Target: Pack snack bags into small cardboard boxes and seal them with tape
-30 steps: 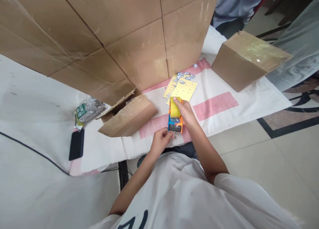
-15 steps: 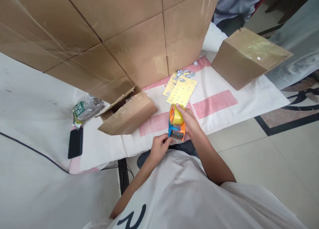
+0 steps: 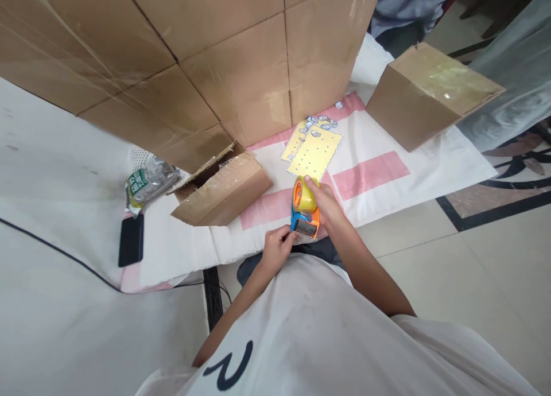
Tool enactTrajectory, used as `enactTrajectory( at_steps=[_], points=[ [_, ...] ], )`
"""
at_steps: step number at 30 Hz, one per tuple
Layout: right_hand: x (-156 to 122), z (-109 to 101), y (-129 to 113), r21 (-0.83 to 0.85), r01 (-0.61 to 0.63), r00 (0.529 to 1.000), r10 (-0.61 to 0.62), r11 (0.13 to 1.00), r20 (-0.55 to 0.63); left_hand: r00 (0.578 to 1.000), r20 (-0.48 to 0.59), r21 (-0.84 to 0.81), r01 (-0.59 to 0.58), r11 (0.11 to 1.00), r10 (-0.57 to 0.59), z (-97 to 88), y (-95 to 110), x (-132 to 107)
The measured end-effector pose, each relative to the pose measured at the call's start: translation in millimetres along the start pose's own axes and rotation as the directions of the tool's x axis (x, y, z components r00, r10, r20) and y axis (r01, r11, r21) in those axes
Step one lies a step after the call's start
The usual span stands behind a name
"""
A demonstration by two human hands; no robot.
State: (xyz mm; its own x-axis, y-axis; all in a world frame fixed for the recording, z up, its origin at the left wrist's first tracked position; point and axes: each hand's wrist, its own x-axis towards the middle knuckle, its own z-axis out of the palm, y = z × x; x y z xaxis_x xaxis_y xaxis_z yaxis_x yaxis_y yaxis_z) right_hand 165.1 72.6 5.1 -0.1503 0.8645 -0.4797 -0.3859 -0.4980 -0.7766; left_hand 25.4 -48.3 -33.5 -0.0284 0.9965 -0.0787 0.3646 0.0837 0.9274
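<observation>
My right hand (image 3: 328, 205) is wrapped around a tape dispenser (image 3: 305, 221) with orange and blue sides, its thumb lying on the yellow roll of tape (image 3: 306, 196). The dispenser is held above the near edge of the cloth, its dark roller side towards me. At its lower left corner, my left hand (image 3: 276, 249) is closed in a pinch by the blue side. What those fingertips hold, if anything, is too small to make out. Just beyond the roll lie yellow sheets with dots (image 3: 316, 152), with small clear pieces (image 3: 321, 122) on their far end.
A tall stack of cardboard boxes (image 3: 241, 74) rises at the back. An open small carton (image 3: 226, 192) sits at left, a taped box (image 3: 413, 106) at right. A phone (image 3: 131, 241) and a plastic bag (image 3: 150, 182) lie far left on the pink-and-white cloth (image 3: 370, 175). Another person (image 3: 408, 8) sits beyond.
Both hands keep the same hold around the dispenser. The view has shifted slightly, so most things appear a little higher; nothing else has visibly moved.
</observation>
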Motion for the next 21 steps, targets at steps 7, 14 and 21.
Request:
enactTrajectory(
  at_steps=[7, 14, 21],
  points=[
    [-0.1, 1.0, -2.5, -0.018, 0.043, 0.999, -0.043, 0.999, -0.01, 0.992, 0.121, -0.03, 0.029, 0.999, -0.025, -9.1, 4.0, 6.4],
    [4.9, 3.9, -9.9, -0.015, 0.052, 0.998, -0.053, 0.999, -0.026, 0.947, 0.301, -0.117, 0.155, 0.981, -0.114, -25.6, 27.6, -12.2],
    [8.0, 15.1, -12.2, 0.037, 0.069, 0.997, -0.069, 0.997, 0.017, 0.909, 0.276, -0.275, 0.386, 0.88, -0.312, -24.4, 30.3, -10.7]
  ],
)
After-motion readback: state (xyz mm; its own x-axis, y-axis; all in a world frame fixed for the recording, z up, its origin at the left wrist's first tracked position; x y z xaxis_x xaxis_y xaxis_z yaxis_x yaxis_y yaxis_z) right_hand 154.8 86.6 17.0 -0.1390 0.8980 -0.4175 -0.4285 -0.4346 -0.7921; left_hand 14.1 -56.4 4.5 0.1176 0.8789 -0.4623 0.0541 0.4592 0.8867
